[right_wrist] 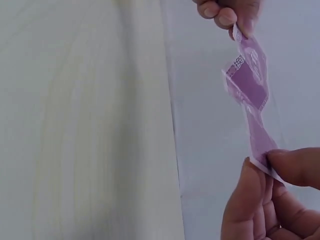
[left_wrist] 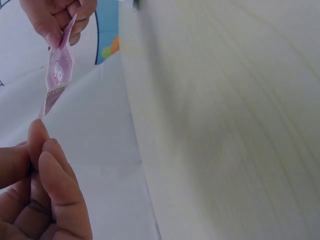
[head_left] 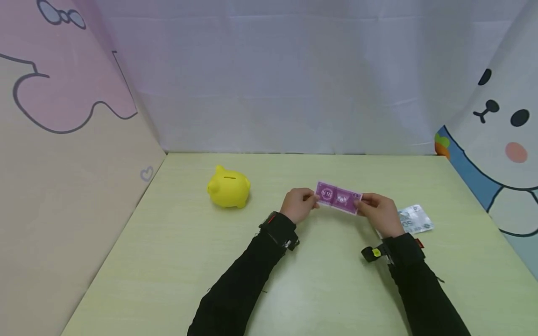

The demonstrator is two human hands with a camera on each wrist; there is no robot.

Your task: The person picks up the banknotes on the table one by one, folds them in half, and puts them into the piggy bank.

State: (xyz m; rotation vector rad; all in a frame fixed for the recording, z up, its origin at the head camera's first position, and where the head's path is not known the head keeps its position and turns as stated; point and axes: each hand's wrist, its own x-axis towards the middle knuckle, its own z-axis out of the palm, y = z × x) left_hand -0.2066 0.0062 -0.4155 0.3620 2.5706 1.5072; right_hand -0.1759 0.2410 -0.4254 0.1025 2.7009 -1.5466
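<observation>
A purple banknote is stretched between both hands above the table, its printed face showing in the head view. My left hand pinches its left end between thumb and fingertips. At the other end, my right hand pinches the edge with thumb and fingers. Crease lines bend the purple banknote in the right wrist view. A pale, whitish banknote lies on the table beside the right hand, which partly covers it. To the left stands a yellow piggy bank with a slot on its back.
The light wooden table meets a white curtain at its back edge. A pink and cream printed panel borders it on the left. On the right stands a panel with a cartoon animal.
</observation>
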